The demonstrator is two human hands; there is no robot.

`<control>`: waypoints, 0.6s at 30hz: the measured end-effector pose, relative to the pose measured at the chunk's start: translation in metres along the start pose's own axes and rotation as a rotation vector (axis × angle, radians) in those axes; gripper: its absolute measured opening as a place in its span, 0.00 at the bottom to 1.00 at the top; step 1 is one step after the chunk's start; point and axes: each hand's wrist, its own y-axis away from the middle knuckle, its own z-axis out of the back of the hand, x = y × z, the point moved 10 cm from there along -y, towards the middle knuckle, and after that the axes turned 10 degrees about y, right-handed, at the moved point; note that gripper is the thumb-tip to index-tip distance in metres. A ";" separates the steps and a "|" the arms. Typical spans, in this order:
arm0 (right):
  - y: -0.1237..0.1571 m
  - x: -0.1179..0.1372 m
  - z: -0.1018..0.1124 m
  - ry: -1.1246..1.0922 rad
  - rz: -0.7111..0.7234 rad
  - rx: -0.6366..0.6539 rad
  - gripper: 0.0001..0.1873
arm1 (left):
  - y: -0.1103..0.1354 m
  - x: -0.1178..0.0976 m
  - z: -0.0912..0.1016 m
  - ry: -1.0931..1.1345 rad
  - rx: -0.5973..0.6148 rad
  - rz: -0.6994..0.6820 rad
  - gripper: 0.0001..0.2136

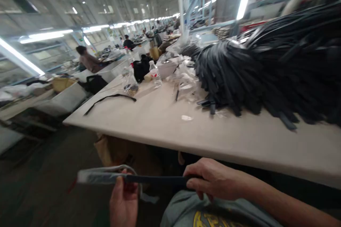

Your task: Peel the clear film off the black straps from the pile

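Observation:
A dark flat strap (pixel 157 180) is stretched level between my two hands, below the table's front edge. My left hand (pixel 124 198) pinches it where a pale, translucent plastic-like piece (pixel 98 177) begins; that piece reaches out to the left, smeared by motion. A thin light band loops behind the left fingers and hangs down beside them. My right hand (pixel 210 179) has its fingers closed round the strap's other end, whose tip is hidden in the grip.
On the pale table (pixel 149 124) a big heap of dark straps (pixel 266 64) fills the right side. One black strap (pixel 112 96) lies at the left. Farther back are a plastic bottle (pixel 155 74), clear bags (pixel 186 81) and a white box (pixel 167 66). People sit in the distance.

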 end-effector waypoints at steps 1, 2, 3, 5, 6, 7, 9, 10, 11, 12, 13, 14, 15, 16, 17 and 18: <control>-0.006 -0.005 -0.004 0.030 -0.040 0.009 0.10 | 0.007 0.024 0.015 0.078 -0.085 0.132 0.12; -0.010 -0.011 -0.007 0.076 -0.076 0.008 0.11 | 0.014 0.049 0.025 0.165 -0.153 0.260 0.14; -0.013 -0.017 -0.008 0.133 -0.105 0.000 0.13 | 0.021 0.071 0.031 0.240 -0.205 0.360 0.14; -0.017 -0.029 -0.005 0.253 -0.140 -0.028 0.18 | 0.027 0.102 0.034 0.326 -0.264 0.471 0.10; -0.019 -0.034 -0.003 0.313 -0.158 -0.040 0.20 | 0.028 0.114 0.033 0.347 -0.289 0.511 0.08; -0.022 -0.039 -0.001 0.372 -0.173 -0.055 0.20 | 0.029 0.124 0.031 0.364 -0.309 0.550 0.07; -0.033 -0.042 0.000 0.485 -0.186 -0.089 0.19 | 0.033 0.141 0.019 0.395 -0.292 0.627 0.05; -0.041 -0.041 -0.001 0.530 -0.185 -0.100 0.18 | 0.036 0.149 0.008 0.408 -0.255 0.677 0.05; -0.051 -0.039 -0.005 0.557 -0.182 -0.106 0.17 | 0.040 0.156 -0.003 0.413 -0.205 0.731 0.05; -0.061 -0.038 -0.009 0.565 -0.177 -0.110 0.17 | 0.044 0.162 -0.016 0.414 -0.149 0.780 0.05; -0.071 -0.037 -0.012 0.557 -0.171 -0.112 0.17 | 0.048 0.167 -0.027 0.418 -0.094 0.821 0.05; -0.079 -0.037 -0.015 0.531 -0.164 -0.114 0.18 | 0.051 0.170 -0.037 0.425 -0.050 0.846 0.05; -0.084 -0.038 -0.015 0.490 -0.158 -0.121 0.18 | 0.050 0.172 -0.043 0.432 -0.025 0.854 0.05; -0.085 -0.040 -0.013 0.440 -0.153 -0.132 0.17 | 0.048 0.172 -0.046 0.439 -0.025 0.849 0.05; -0.083 -0.044 -0.007 0.392 -0.150 -0.149 0.18 | 0.043 0.172 -0.045 0.442 -0.050 0.834 0.05; -0.078 -0.048 0.001 0.350 -0.147 -0.167 0.19 | 0.038 0.172 -0.041 0.439 -0.088 0.821 0.06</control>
